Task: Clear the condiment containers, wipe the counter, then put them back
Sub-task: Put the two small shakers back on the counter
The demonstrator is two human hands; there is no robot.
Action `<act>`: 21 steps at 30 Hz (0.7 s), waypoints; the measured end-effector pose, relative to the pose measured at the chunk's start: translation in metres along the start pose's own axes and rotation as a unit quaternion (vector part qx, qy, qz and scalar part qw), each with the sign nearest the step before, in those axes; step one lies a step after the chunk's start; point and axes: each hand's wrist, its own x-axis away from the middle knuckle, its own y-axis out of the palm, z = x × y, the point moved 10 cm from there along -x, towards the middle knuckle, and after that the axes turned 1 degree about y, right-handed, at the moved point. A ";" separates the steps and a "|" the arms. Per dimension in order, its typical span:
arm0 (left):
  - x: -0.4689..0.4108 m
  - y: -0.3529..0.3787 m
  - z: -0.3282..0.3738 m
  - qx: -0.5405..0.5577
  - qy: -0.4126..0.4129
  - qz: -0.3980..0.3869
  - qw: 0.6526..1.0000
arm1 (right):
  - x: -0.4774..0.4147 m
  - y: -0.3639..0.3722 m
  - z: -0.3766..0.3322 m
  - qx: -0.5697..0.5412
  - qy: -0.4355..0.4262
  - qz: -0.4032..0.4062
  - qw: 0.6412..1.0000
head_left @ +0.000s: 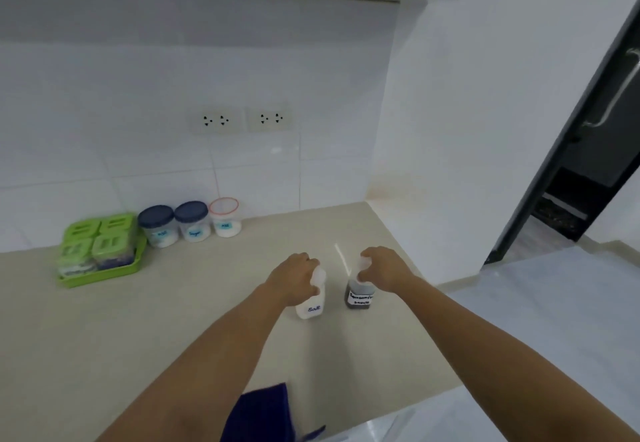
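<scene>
My left hand (294,277) grips the top of a white container labelled Salt (311,306) in the middle of the beige counter (138,320). Just to its right, my right hand (382,268) grips the top of a dark container labelled Seasoning sauce (360,298). Whether the two containers touch the counter I cannot tell. Against the back wall stand two clear jars with dark blue lids (157,225) (192,220) and one jar with a red-rimmed clear lid (225,216). A green tray (104,273) holding several green-lidded boxes sits at the far left.
A dark blue cloth (263,414) lies at the counter's near edge between my forearms. Wall sockets (242,119) are on the tiled backsplash. The counter ends at a white wall on the right; beyond it stands a dark door (595,151).
</scene>
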 end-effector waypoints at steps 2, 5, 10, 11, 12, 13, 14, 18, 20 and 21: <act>-0.008 -0.011 -0.021 -0.005 -0.011 0.010 1.000 | -0.018 0.000 -0.019 -0.003 -0.012 -0.004 1.000; -0.022 -0.031 -0.052 -0.008 -0.023 0.031 0.999 | -0.050 0.001 -0.047 -0.005 -0.028 -0.004 1.000; -0.044 -0.054 -0.095 -0.020 -0.031 0.046 0.998 | -0.094 0.008 -0.086 -0.007 -0.051 0.006 0.999; -0.047 -0.057 -0.102 -0.023 -0.032 0.048 0.998 | -0.102 0.010 -0.093 -0.007 -0.055 0.008 0.998; -0.051 -0.060 -0.109 -0.028 -0.033 0.048 0.998 | -0.110 0.012 -0.100 -0.006 -0.060 0.010 0.998; -0.056 -0.062 -0.115 -0.036 -0.034 0.047 0.998 | -0.117 0.014 -0.107 -0.006 -0.064 0.010 0.998; -0.061 -0.063 -0.122 -0.041 -0.036 0.044 0.998 | -0.126 0.016 -0.113 -0.008 -0.067 0.010 0.998; -0.084 -0.068 -0.150 -0.053 -0.047 0.032 0.997 | -0.164 0.023 -0.136 -0.011 -0.080 0.007 0.997; -0.098 -0.068 -0.161 -0.066 -0.048 0.026 0.996 | -0.184 0.028 -0.148 -0.010 -0.091 -0.001 0.996; -0.106 -0.069 -0.167 -0.072 -0.046 0.023 0.996 | -0.194 0.031 -0.154 -0.009 -0.097 -0.004 0.995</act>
